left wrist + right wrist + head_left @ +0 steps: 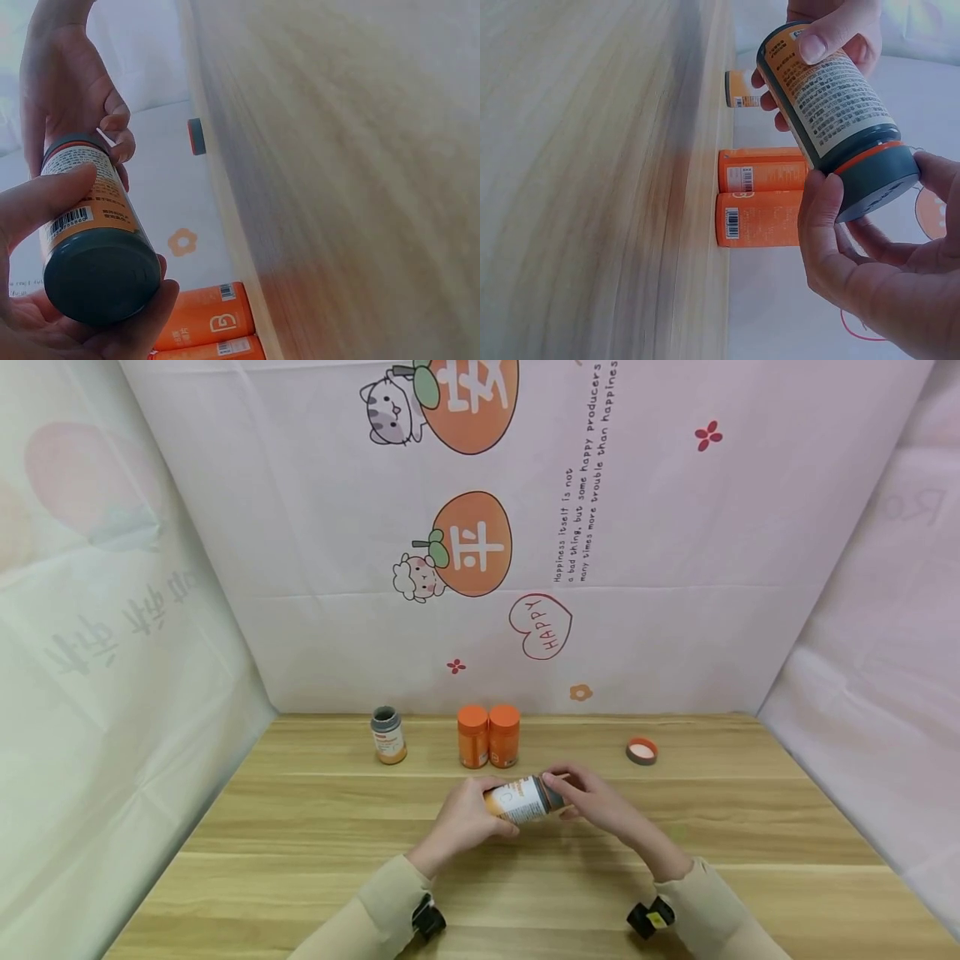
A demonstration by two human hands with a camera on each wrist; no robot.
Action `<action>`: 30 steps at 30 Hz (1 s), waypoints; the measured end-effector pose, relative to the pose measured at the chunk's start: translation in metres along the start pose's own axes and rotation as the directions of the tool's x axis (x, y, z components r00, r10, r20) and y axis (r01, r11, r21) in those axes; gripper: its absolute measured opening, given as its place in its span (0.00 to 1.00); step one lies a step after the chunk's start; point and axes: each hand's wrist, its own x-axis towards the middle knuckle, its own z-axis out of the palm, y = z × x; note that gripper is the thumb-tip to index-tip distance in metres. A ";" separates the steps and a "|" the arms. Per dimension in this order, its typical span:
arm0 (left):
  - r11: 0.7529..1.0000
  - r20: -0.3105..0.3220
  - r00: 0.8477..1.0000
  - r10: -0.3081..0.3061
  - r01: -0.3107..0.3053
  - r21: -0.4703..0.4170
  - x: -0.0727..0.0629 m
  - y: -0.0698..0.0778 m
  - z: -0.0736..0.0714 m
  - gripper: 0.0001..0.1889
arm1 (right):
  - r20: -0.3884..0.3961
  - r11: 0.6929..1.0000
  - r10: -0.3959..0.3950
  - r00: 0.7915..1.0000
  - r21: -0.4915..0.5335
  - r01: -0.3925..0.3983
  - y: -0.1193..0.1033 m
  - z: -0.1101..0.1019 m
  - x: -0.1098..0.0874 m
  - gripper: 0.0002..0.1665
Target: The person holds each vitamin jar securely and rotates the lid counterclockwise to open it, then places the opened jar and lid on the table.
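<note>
Bottle (521,802), cylindrical, of white-and-orange plastic, tilts above the pale wooden tabletop (315,843), the left hand's grip (468,817) around its body seemingly steadying it while the right hand (596,799) pinches its round dark-green cap (877,186).

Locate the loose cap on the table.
In the head view, the loose cap lies on the table toward the back right, beyond the right hand and right of the two orange bottles.
</note>
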 end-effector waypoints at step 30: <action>0.999 0.029 0.999 0.040 -0.039 -0.034 -0.003 0.000 -0.005 0.30 | 0.172 0.951 -0.308 0.936 0.041 0.306 0.003 -0.015 -0.006 0.25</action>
